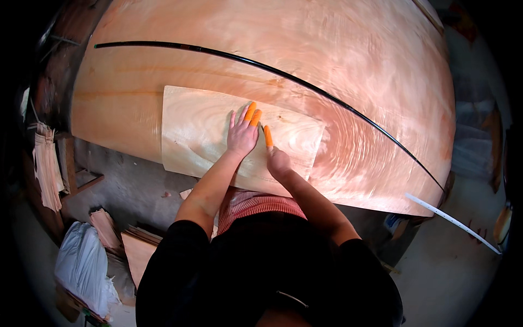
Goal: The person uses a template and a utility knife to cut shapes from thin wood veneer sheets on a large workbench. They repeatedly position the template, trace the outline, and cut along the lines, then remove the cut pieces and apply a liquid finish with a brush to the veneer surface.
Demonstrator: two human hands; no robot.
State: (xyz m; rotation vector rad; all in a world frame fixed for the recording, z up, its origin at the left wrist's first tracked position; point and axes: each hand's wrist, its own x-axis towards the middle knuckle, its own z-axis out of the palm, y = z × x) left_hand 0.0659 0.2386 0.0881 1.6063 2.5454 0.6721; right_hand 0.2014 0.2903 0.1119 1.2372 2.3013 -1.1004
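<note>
A pale rectangular sheet of wood veneer (201,125) lies on top of a much larger reddish veneer sheet (376,60). My left hand (243,135) rests flat on the pale sheet, fingers stretched forward and slightly apart. Orange finger cots (255,116) cover two of its fingers. Just right of it, my right hand (278,161) is over the same sheet, its index finger extended in another orange cot. The remaining right fingers are curled under; whatever they may hold is hidden.
A long thin black rod (245,59) curves across the large sheet beyond my hands. At the right corner a white perforated strip (452,220) juts past the edge. Veneer scraps (46,166) hang at left, near a pale plastic-wrapped bundle (84,267) and stacked wood sheets (139,253).
</note>
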